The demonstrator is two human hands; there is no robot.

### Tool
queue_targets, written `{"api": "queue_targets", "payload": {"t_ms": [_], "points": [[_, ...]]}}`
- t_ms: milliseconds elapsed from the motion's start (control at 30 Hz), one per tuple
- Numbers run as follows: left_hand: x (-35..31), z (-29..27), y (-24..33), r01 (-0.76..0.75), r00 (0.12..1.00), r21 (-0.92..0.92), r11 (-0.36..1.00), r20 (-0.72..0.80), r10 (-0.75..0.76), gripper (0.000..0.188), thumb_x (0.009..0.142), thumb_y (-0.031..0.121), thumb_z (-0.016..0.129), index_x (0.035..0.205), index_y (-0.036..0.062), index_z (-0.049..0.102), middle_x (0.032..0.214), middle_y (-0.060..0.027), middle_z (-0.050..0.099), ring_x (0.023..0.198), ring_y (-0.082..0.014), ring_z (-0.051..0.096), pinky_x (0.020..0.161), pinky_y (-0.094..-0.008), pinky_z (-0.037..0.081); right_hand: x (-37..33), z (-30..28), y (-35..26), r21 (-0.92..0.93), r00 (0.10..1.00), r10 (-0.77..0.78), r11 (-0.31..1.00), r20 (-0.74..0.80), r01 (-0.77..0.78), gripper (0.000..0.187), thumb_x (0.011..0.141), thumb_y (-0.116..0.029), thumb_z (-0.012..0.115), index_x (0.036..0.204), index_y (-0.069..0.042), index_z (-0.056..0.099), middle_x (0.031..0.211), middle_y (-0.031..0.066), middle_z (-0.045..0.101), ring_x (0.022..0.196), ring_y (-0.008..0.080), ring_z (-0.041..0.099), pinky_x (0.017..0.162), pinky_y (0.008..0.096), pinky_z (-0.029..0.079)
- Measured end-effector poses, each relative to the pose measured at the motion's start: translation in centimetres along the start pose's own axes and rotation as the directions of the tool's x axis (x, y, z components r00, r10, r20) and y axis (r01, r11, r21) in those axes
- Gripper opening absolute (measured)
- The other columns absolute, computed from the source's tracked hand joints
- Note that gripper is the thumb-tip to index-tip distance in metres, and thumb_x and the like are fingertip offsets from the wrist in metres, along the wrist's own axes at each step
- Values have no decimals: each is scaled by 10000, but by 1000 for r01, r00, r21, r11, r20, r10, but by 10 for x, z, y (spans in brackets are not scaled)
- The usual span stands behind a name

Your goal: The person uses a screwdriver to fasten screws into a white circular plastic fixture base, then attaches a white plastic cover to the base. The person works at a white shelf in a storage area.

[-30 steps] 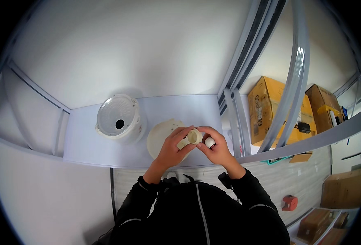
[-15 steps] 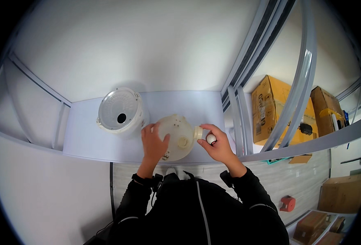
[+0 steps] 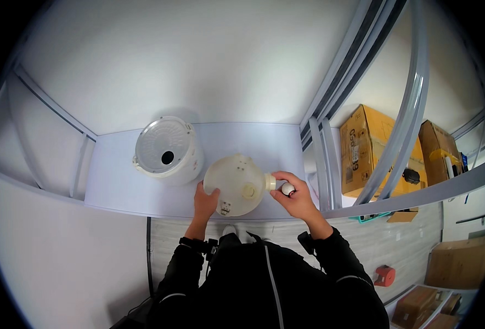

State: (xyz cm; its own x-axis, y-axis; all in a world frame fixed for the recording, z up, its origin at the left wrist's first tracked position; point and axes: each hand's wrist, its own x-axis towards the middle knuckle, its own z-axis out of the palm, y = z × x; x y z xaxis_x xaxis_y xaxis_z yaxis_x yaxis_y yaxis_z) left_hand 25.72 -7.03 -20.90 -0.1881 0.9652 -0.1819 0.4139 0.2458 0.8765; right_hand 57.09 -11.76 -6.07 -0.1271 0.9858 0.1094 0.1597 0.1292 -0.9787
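Note:
A round, pale cream lid-like piece (image 3: 226, 178) is held over the table in front of me. It has a raised ring, small holes and a metal fitting near its lower left edge. My left hand (image 3: 205, 204) grips its left rim, thumb on top. With thumb and fingers, my right hand (image 3: 297, 200) holds the short cream tab (image 3: 270, 181) at the right side. A small white round thing with a bit of red (image 3: 288, 189) rests inside that hand; its kind I cannot make out. To the left stands a white, pot-like appliance body (image 3: 178, 174), open-topped, with a dark round spot inside.
The pale table (image 3: 116, 192) has its front edge close to my body, with a white wall behind. Grey metal uprights (image 3: 316, 159) rise at its right end. Beyond them are cardboard boxes (image 3: 366, 137). A red stool (image 3: 385, 276) stands on the floor at right.
My left hand has slid from the top of the lid-like piece down to its left rim. The right hand keeps its hold on the tab. Everything appears slightly shifted to the right.

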Motion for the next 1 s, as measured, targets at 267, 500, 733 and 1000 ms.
{"api": "queue_targets", "payload": {"t_ms": [267, 500, 733, 1000], "points": [[-3, 7, 29, -171, 984, -211, 962, -83, 157, 445, 992, 55, 643, 1424, -47, 602, 1305, -209, 732, 1190, -286, 719, 1020, -383, 544, -3, -1, -4, 93, 995, -42, 994, -91, 50, 378, 885, 84, 786, 1233, -49, 719, 1278, 92, 708, 988, 152, 716, 831, 294, 592], [-34, -5, 122, -434, 901, -311, 846, -171, 400, 414, 1036, 35, 587, 1441, -51, 595, 1321, -198, 734, 1204, -242, 709, 1054, -359, 529, -8, -8, -25, -209, 901, -414, 899, -127, 384, 378, 882, 30, 830, 1234, -55, 722, 1280, 132, 703, 976, 209, 737, 813, 323, 580], [-50, -11, 154, -535, 844, -385, 752, -283, 456, 423, 1068, 88, 613, 1461, -64, 571, 1366, -171, 698, 1230, -219, 674, 1064, -351, 522, -20, -8, -56, -417, 876, -442, 845, -192, 335, 402, 840, 21, 841, 1218, -40, 717, 1270, 154, 690, 987, 283, 755, 840, 357, 606], [-57, -5, 163, -541, 840, -460, 704, -251, 482, 424, 1069, 95, 623, 1456, -69, 568, 1365, -153, 677, 1211, -209, 662, 1065, -349, 514, -36, 3, -68, -659, 894, -419, 719, -159, 220, 401, 816, -10, 849, 1190, -109, 742, 1262, 96, 674, 912, 234, 746, 727, 358, 614]]}}
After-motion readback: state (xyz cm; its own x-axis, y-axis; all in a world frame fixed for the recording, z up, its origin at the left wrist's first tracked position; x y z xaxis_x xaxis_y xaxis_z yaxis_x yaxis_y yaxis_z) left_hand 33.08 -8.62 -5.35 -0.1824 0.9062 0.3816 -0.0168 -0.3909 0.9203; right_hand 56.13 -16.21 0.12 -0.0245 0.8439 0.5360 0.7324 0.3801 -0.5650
